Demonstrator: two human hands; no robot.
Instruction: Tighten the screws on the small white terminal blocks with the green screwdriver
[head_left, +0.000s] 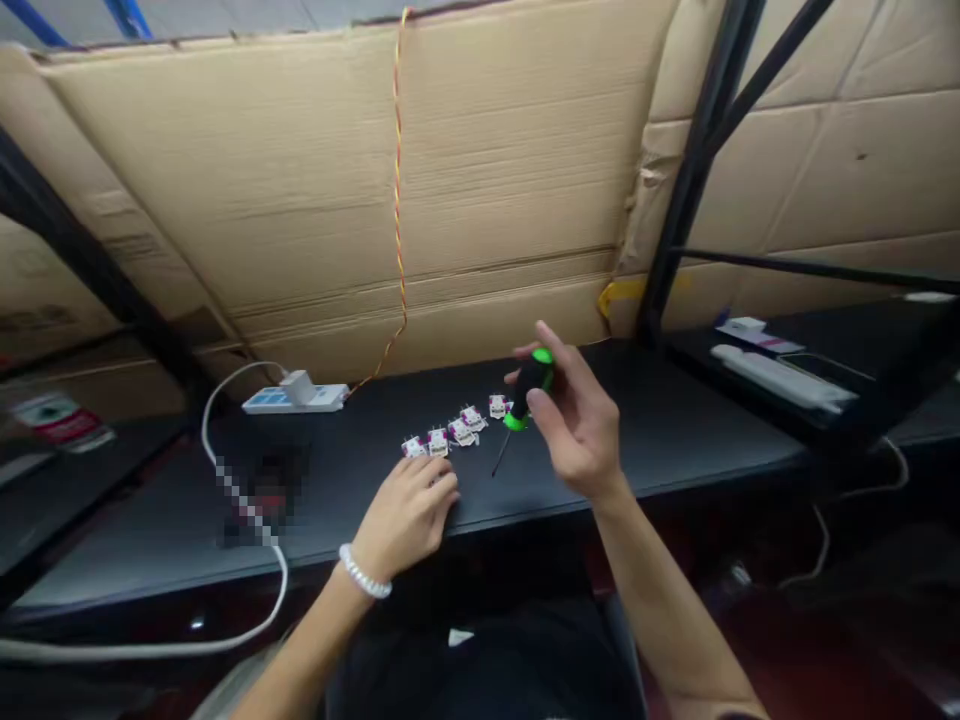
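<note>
My right hand [574,420] is raised above the black tabletop [637,440] and shut on a screwdriver [531,388] with a black and green handle. Its thin dark shaft points down to the left, with the tip just over the table. My left hand [405,515] rests at the table's front edge, holding nothing, its fingertips close to a row of several small white and magenta electrical components [463,427]. A white beaded bracelet [364,572] circles my left wrist.
A white and blue power strip [296,398] with a white cable stands at the back left. A pixelated patch [262,490] hides something on the table. A twisted red and yellow wire [399,200] hangs down a cardboard wall [300,180]. A white power strip [784,378] lies on a dark shelf right.
</note>
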